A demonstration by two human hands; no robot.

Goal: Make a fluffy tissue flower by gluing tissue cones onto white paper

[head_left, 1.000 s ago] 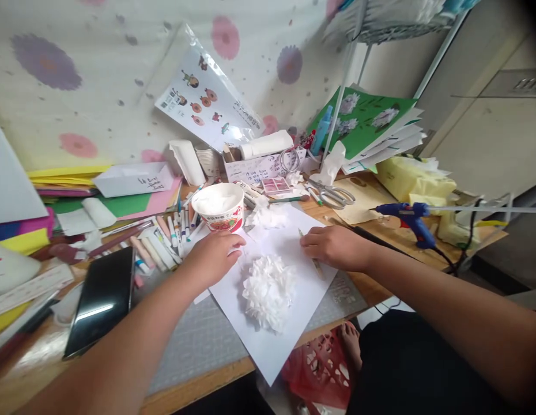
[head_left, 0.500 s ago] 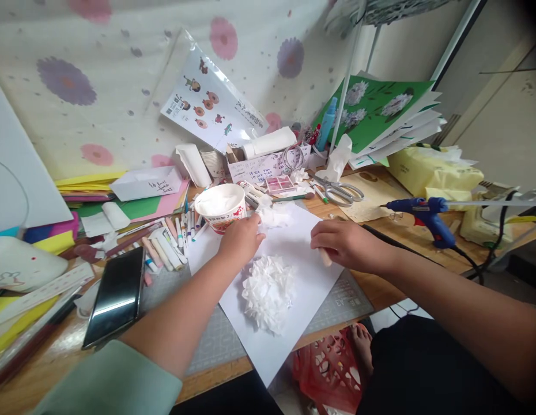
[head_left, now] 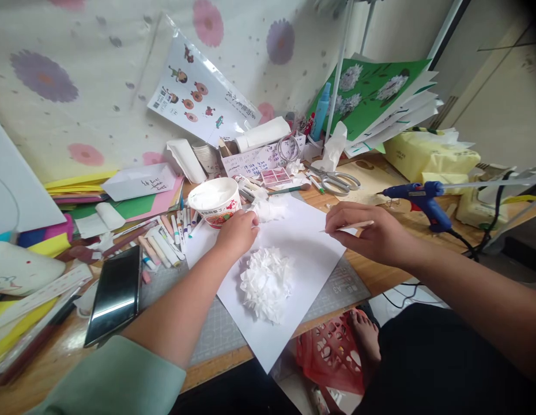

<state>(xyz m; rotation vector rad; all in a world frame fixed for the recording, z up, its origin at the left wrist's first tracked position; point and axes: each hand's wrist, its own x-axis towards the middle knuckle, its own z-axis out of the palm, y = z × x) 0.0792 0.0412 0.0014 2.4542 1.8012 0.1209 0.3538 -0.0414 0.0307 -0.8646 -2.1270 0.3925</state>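
A ruffled white paper flower, ring-shaped, lies on a white sheet of paper. Beyond it, loose white tissue paper pieces are heaped on the sheet. My left hand is closed at the heap's left edge, its fingertips pinched on the tissue paper; the exact piece is hard to make out. Between thumb and fingers, my right hand grips a thin pale wooden stick over the sheet's right corner, its narrow tip pointing left. A white tub with red print stands just behind my left hand.
Markers and a black phone lie at left. Scissors and a blue glue gun with its cord are at right. Under the sheet is a grey cutting mat; a red basket stands below the table edge.
My left hand moved right from beside the tub to the tissue heap and closed there. My right hand picked the stick up off the sheet and turned it, moving slightly right.
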